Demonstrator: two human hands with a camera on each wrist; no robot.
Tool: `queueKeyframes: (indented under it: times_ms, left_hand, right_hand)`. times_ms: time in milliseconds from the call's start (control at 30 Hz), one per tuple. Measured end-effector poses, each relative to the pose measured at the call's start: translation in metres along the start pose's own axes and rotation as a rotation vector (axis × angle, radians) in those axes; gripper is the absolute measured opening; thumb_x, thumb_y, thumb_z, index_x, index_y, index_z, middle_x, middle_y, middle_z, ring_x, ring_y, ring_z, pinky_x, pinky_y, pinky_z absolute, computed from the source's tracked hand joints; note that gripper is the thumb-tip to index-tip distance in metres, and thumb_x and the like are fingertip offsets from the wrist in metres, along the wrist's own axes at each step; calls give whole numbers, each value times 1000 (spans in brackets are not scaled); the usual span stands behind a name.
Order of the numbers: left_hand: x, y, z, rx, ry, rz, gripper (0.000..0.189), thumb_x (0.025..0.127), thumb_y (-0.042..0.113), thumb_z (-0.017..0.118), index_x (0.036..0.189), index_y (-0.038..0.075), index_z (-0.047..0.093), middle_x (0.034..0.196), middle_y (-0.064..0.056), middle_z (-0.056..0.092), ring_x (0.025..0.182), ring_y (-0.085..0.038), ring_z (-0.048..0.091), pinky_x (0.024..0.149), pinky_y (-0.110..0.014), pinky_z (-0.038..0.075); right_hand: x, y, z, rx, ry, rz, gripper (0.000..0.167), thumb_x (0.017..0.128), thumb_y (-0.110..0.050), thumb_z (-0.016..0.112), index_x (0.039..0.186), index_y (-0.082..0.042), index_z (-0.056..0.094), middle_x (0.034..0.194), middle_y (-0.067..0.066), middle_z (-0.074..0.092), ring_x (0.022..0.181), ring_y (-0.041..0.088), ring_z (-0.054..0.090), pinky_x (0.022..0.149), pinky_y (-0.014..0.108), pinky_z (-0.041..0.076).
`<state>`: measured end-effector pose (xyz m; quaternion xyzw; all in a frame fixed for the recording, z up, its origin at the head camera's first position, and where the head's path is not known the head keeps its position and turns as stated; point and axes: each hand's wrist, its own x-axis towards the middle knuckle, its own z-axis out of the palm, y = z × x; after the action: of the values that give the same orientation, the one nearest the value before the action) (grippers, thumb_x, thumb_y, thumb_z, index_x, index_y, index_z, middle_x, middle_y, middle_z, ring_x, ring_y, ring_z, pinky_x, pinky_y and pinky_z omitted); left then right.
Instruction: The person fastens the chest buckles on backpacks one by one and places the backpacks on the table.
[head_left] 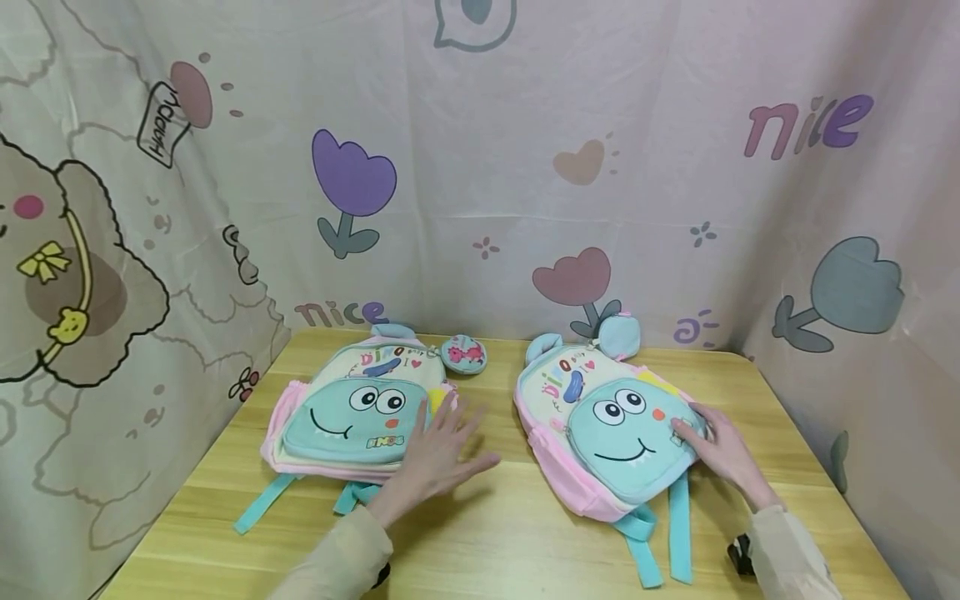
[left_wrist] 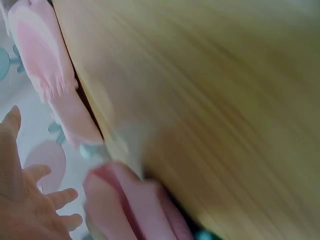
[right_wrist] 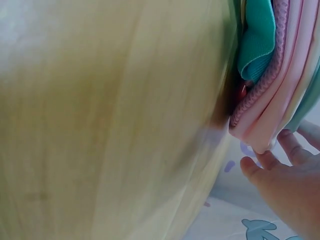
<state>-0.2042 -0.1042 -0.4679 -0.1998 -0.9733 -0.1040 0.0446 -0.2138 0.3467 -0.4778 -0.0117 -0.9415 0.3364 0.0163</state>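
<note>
Wood-grain table [head_left: 487,542] before printed fabric backdrop [head_left: 465,133] | left hand [head_left: 438,450]: fingers spread wide, holding nothing, at left dinosaur backpack [head_left: 337,433] | right hand [head_left: 723,450]: touching right dinosaur backpack [head_left: 618,437], grip cannot be told | both lying on table: rounded teal pockets, gathered pink sides, flat webbing straps [head_left: 679,533]

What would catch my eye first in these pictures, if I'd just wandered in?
Most likely the smiling cartoon faces on two pastel backpacks, the left backpack and the right backpack, lying side by side on the wooden table. Next, the hands: the left hand has its fingers spread near the left backpack, while the right hand touches the other's side. Behind them, a big purple tulip decorates the curtain.
</note>
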Motion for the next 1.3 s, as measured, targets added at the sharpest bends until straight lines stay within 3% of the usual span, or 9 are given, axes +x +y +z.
queueKeyframes:
  times_ms: [200, 400, 600, 867, 1000, 1167, 1300]
  left_hand:
    - [9, 21, 11, -44, -64, 84, 81, 93, 75, 45, 159, 31, 30, 167, -8, 28, 156, -39, 19, 124, -65, 5]
    - [13, 40, 20, -120, -149, 89, 81, 91, 77, 45, 160, 38, 24, 170, -5, 19, 156, -38, 20, 122, -69, 5]
    - [18, 51, 27, -172, -210, 111, 86, 91, 79, 42, 161, 37, 17, 172, -8, 7, 156, -34, 20, 123, -67, 4]
    - [22, 60, 25, -326, -286, 66, 105, 84, 80, 53, 163, 26, 11, 170, -15, -2, 155, -39, 18, 125, -64, 4]
    - [26, 61, 25, -398, -307, 53, 110, 82, 76, 61, 164, 22, 11, 170, -17, -4, 155, -39, 18, 125, -62, 11]
    - [30, 60, 26, -539, -315, 44, 114, 80, 70, 70, 164, 20, 10, 170, -14, -11, 155, -43, 19, 119, -61, 30]
    - [33, 57, 26, -633, -322, 54, 119, 79, 63, 76, 164, 17, 7, 169, -13, -17, 155, -42, 15, 118, -59, 33]
  right_hand:
    - [-1, -1, 1, 7, 28, -15, 78, 100, -49, 55, 146, 11, 40, 147, 42, 35, 133, 60, 35, 107, 75, 29]
    - [-2, -2, 2, 13, 53, -21, 74, 99, -48, 58, 144, 10, 44, 141, 39, 44, 127, 55, 42, 103, 72, 34]
    - [-3, -1, 4, 37, 51, 14, 76, 99, -50, 57, 143, 10, 44, 139, 36, 44, 124, 49, 44, 103, 68, 34]
    - [-5, 0, 4, 43, 61, 34, 69, 99, -50, 55, 132, 11, 51, 136, 35, 43, 119, 47, 47, 99, 61, 41]
    - [-6, 0, 5, 35, 64, 41, 63, 99, -50, 56, 125, 7, 55, 132, 32, 45, 112, 42, 51, 88, 46, 45]
    - [-6, 0, 4, 25, 45, 78, 60, 98, -53, 55, 117, 4, 57, 130, 30, 46, 105, 37, 53, 79, 34, 41]
    - [-4, 0, 3, 24, 32, 91, 56, 99, -51, 56, 111, 3, 58, 115, 23, 53, 95, 28, 51, 75, 28, 38]
